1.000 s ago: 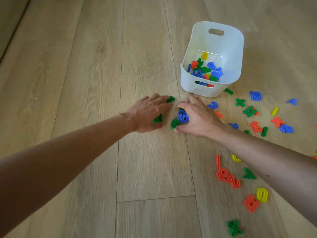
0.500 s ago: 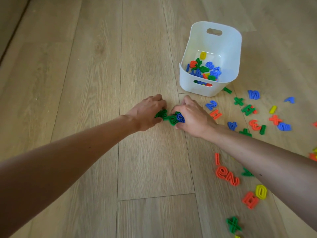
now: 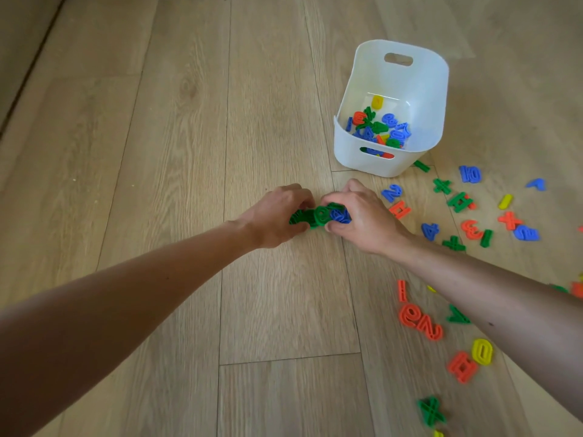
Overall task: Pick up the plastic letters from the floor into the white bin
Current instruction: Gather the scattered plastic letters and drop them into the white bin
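Gathering is the step in hand: your left hand (image 3: 277, 216) and right hand (image 3: 362, 216) meet on the floor (image 3: 157, 184) just this side of the white bin (image 3: 362, 159), with a small clump of green and blue letters (image 3: 321, 215) pressed between them. The fingers of both hands curl in around that clump, the left cupping the green pieces and the right closed over the blue ones, so each hand holds part of the same handful; how many pieces are in it you cannot tell from here. The bin stands upright, close ahead and a little to your right, its bottom already covered with a layer of mixed letters. Your next move, as I judge it, is to lift the handful together, keeping both palms snug so that nothing slips out of the gap between them, carry it over the near rim and let go well inside. After that a good deal is left: a blue 2 (image 3: 392, 192) and an orange H (image 3: 400, 211) lie just beside your right hand, more pieces are scattered to the right of the bin, and an orange group (image 3: 419, 321) and a yellow 0 (image 3: 482, 351) lie nearer you beside your right forearm.
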Motion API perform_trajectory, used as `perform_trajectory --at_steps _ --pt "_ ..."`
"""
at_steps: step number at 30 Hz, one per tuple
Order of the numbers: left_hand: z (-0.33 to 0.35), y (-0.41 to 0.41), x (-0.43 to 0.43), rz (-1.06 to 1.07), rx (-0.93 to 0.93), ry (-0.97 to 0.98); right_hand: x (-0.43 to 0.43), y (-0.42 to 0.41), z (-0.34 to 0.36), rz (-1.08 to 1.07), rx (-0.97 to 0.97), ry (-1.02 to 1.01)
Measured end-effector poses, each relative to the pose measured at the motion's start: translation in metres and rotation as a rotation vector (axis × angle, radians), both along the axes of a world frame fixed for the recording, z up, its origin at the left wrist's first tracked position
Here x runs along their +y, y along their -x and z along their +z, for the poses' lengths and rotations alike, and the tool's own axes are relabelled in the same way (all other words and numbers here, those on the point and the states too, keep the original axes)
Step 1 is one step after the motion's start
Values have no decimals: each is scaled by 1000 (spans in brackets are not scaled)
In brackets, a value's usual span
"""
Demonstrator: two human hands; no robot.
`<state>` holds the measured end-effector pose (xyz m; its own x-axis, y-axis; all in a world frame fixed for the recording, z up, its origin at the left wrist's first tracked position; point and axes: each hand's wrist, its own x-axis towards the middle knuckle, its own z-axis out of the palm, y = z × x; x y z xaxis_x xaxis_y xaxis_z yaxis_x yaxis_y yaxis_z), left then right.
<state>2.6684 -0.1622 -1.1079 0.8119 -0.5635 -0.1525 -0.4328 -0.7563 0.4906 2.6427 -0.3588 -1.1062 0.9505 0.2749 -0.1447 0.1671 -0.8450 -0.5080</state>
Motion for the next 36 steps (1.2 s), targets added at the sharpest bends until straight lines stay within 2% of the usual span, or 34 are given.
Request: perform_trajectory --at_steps 6,12,18,22,26,28,32,36 --pt "-3 10 -12 -5 -60 -71 -4 3 0 -6 -5 16" --pt "-2 13 -11 66 -23 7 -11 9 0 -40 -23 -51" --pt "10 17 -13 231 80 308 -10 12 17 -187 -15 -327" --pt "42 12 -28 356 230 617 -13 0 61 -276 -25 -617" --pt "86 -25 -65 444 256 799 -33 -31 107 -433 -14 -797" --pt "103 -50 -86 489 297 812 -45 -50 117 -536 34 -833" --pt "114 -90 -122 606 428 667 -65 -81 121 -698 161 -864" --pt "101 -106 -138 680 439 590 -75 -98 117 -799 163 -844"
